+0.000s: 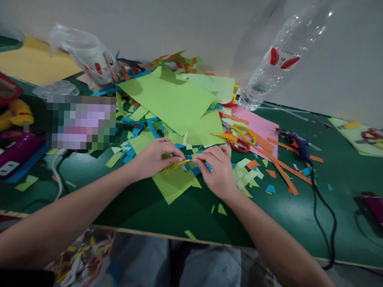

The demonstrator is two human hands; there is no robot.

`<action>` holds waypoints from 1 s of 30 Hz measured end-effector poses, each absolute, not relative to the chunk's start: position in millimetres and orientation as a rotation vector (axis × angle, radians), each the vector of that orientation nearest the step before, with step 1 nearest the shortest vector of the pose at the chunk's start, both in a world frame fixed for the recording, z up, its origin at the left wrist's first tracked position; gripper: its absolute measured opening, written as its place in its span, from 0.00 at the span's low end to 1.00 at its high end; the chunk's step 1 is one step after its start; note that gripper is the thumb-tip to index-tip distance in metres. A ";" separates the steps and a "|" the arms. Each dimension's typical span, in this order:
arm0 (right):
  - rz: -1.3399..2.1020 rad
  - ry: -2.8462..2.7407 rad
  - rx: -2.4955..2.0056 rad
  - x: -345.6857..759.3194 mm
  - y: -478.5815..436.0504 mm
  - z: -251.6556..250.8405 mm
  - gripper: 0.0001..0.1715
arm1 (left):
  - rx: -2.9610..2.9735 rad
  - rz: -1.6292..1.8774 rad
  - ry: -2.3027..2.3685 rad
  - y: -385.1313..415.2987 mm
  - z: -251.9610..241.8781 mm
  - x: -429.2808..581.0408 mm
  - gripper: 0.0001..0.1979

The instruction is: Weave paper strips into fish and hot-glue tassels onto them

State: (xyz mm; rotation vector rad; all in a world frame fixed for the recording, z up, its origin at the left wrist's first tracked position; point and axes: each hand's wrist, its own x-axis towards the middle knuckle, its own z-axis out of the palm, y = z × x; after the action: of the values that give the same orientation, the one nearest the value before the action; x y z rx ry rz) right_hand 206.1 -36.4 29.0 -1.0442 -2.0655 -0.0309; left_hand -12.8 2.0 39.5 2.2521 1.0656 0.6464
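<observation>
My left hand (158, 157) is closed in a pinch on a yellow tassel (171, 166), whose loose threads hang below the fingers. At the narrow end of the tassel, the fingertips of my right hand (218, 168) are pinched together on it; the exact bit between them is too small to make out. Both hands are just above the table among blue and green paper scraps. Under the tassel lies a light green paper piece (171, 184). Beside my right hand is a woven pale green paper piece (247, 174).
Large green sheets (171, 96) lie behind the hands. Scissors with red and yellow handles (243, 139), another yellow tassel (225, 136) and orange strips (284, 176) are to the right. A glue gun (300, 147) trails a black cable. A plastic bottle (276, 67) stands at the wall.
</observation>
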 end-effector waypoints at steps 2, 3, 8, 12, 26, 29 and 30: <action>-0.008 -2.031 -1.049 205.6 -36.8 27.7 0.11 | 2.239 0.672 1.060 1.7 40.0 -12.3 0.14; -0.007 -2.024 -1.057 205.3 -37.1 27.3 0.11 | 2.236 0.680 1.056 1.5 40.4 -12.1 0.14; 0.019 -2.007 -1.073 203.4 -38.5 27.1 0.11 | 2.236 0.686 1.058 0.2 42.8 -11.9 0.14; 0.041 -1.970 -1.072 202.1 -39.0 27.2 0.10 | 2.236 0.680 1.065 -0.6 44.6 -12.1 0.14; -0.004 -1.889 -1.074 203.1 -39.1 27.7 0.09 | 2.226 0.703 1.050 -0.7 44.3 -13.3 0.15; -0.038 -1.681 -1.178 224.4 -29.8 40.1 0.13 | 2.240 0.723 1.106 4.3 41.3 -21.7 0.15; -0.041 -1.574 -1.225 232.9 -26.5 45.9 0.12 | 2.223 0.763 1.161 5.8 40.4 -24.5 0.15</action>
State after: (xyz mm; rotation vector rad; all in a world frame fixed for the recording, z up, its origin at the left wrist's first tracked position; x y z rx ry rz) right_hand 232.9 -26.5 45.9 -1.2250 -1.5738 -0.0413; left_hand -24.5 5.8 40.4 2.2226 1.1615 0.7632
